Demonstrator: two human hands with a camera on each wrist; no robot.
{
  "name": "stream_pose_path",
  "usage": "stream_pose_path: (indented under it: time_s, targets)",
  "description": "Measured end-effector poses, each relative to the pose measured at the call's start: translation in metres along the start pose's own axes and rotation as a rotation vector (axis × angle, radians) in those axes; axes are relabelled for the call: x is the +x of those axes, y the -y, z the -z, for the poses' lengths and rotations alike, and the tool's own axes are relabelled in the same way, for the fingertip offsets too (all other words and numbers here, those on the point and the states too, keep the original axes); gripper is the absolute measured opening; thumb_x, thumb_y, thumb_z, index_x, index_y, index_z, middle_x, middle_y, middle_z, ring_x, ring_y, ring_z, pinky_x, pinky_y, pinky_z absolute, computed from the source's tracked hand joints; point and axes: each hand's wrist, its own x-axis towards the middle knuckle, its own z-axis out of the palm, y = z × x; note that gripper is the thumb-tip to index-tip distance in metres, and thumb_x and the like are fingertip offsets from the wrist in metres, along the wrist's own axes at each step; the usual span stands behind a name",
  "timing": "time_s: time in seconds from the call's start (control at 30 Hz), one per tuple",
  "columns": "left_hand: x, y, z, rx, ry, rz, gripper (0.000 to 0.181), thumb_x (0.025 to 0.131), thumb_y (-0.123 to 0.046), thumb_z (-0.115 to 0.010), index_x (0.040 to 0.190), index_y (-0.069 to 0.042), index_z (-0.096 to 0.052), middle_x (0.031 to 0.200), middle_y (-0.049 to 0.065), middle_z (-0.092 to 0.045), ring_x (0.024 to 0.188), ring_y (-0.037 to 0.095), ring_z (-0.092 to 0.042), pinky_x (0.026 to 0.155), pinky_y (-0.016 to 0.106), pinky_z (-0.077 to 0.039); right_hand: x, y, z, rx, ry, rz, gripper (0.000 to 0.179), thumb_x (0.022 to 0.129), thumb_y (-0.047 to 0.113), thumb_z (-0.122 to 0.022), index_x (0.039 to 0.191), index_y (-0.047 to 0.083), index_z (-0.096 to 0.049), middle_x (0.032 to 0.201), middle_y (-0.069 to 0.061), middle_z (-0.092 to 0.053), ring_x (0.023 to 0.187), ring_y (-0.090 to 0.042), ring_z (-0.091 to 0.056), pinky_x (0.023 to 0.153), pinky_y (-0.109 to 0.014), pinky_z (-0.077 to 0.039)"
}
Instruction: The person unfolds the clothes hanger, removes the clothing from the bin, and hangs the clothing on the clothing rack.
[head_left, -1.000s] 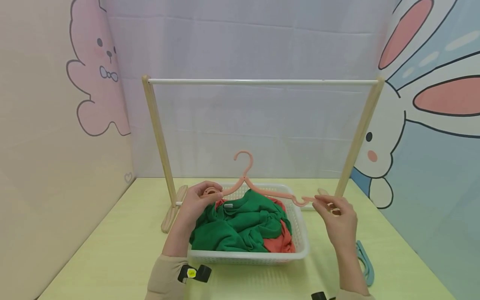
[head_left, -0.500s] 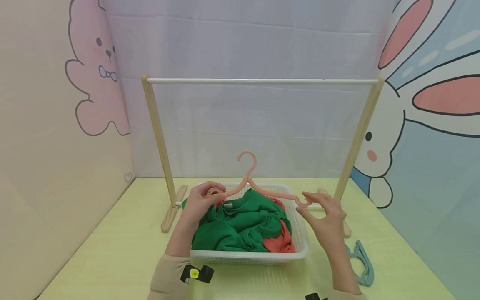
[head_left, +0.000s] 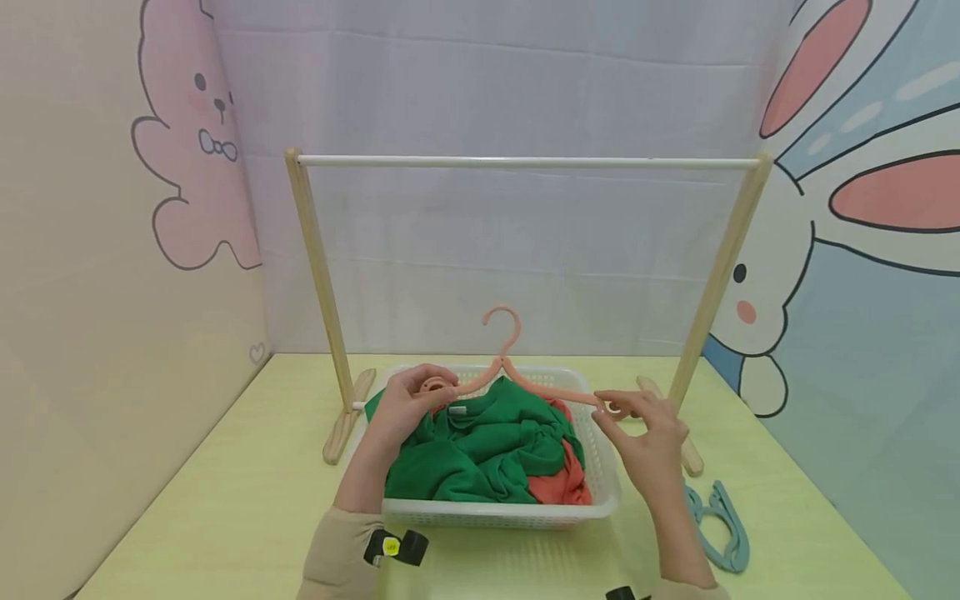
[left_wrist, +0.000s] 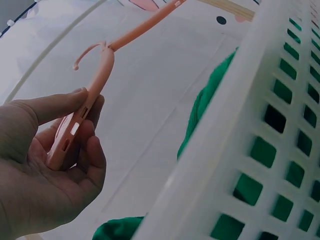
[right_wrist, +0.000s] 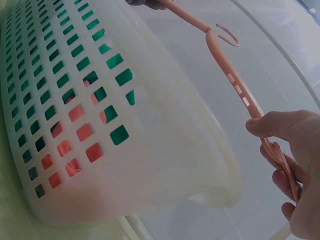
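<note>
Above the basket I hold up a salmon-pink clothes hanger [head_left: 551, 390], its hook [head_left: 506, 325] pointing up. My left hand [head_left: 408, 408] grips the left end of the hanger; in the left wrist view the thumb presses on the slotted arm, with fingers curled behind. At the other end my right hand [head_left: 648, 433] pinches the hanger arm, and part of that end is hidden by the fingers. Beneath the hanger, a crumpled green garment [head_left: 487, 450] with a white label lies over red cloth [head_left: 566, 483] in a white perforated basket [head_left: 495, 510].
A rack with a white bar [head_left: 525, 162] and wooden posts [head_left: 321, 275] stands behind and around the basket. On the pale yellow table, a folded blue-green hanger [head_left: 731, 533] lies right of the basket, near my right forearm. Printed curtains enclose the sides and back.
My right hand let go of the pink hanger's far right tip, moved left and pinched the arm again. The hanger and left hand shifted slightly right. The garments stayed still.
</note>
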Motion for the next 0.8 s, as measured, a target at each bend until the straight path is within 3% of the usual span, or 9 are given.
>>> stream_pose_path:
  time_s: [0.13, 0.23, 0.37, 0.5, 0.67, 0.8]
  targets:
    - [0.000, 0.002, 0.004, 0.078, 0.026, -0.046, 0.028, 0.097, -0.020, -0.064, 0.117, -0.001, -0.067, 0.087, 0.007, -0.064, 0.073, 0.014, -0.055, 0.077, 0.034, -0.051, 0.000, -0.001, 0.002, -0.044, 0.019, -0.012, 0.024, 0.080, 0.012, -0.082, 0.102, 0.020, -0.078, 0.088, -0.005, -0.069, 0.090, -0.004, -0.050, 0.086, -0.052, -0.021]
    - [0.000, 0.002, 0.009, 0.094, 0.026, -0.043, 0.028, 0.099, -0.020, -0.061, 0.118, 0.000, -0.067, 0.103, 0.013, -0.070, 0.086, 0.012, -0.062, 0.083, 0.029, -0.054, 0.000, -0.002, 0.004, -0.059, 0.021, -0.013, 0.023, 0.081, 0.010, -0.081, 0.102, 0.017, -0.078, 0.089, -0.008, -0.068, 0.110, -0.021, -0.057, 0.088, -0.057, -0.020]
    - [-0.001, 0.001, 0.013, 0.103, 0.046, -0.019, 0.026, 0.100, -0.017, -0.059, 0.119, -0.001, -0.067, 0.118, 0.018, -0.070, 0.103, 0.014, -0.065, 0.089, 0.024, -0.053, 0.001, -0.002, 0.006, -0.093, 0.010, 0.039, 0.021, 0.081, 0.006, -0.080, 0.099, 0.015, -0.078, 0.087, -0.007, -0.065, 0.133, -0.038, -0.048, 0.090, -0.059, -0.020]
    - [0.000, 0.000, 0.015, 0.122, 0.066, -0.017, 0.025, 0.099, -0.014, -0.059, 0.120, -0.003, -0.069, 0.119, 0.017, -0.070, 0.105, 0.017, -0.065, 0.088, 0.025, -0.053, 0.002, -0.001, 0.005, -0.116, 0.009, 0.090, 0.022, 0.080, 0.003, -0.079, 0.098, 0.016, -0.077, 0.085, -0.005, -0.065, 0.132, -0.039, -0.048, 0.092, -0.059, -0.022]
    - [0.001, -0.001, 0.015, 0.159, 0.075, -0.032, 0.024, 0.098, -0.014, -0.061, 0.119, -0.006, -0.071, 0.117, 0.015, -0.071, 0.100, 0.015, -0.065, 0.085, 0.025, -0.054, 0.002, -0.001, 0.006, -0.098, 0.019, 0.082, 0.024, 0.081, 0.001, -0.078, 0.100, 0.015, -0.077, 0.080, -0.006, -0.066, 0.130, -0.039, -0.049, 0.092, -0.058, -0.021]
    - [0.003, -0.002, 0.015, 0.192, 0.076, -0.041, 0.024, 0.097, -0.013, -0.062, 0.118, -0.006, -0.071, 0.115, 0.015, -0.072, 0.092, 0.017, -0.063, 0.078, 0.027, -0.054, 0.004, 0.000, 0.006, -0.082, 0.013, 0.089, 0.025, 0.080, -0.001, -0.077, 0.100, 0.014, -0.077, 0.078, -0.006, -0.067, 0.117, -0.031, -0.053, 0.091, -0.056, -0.021]
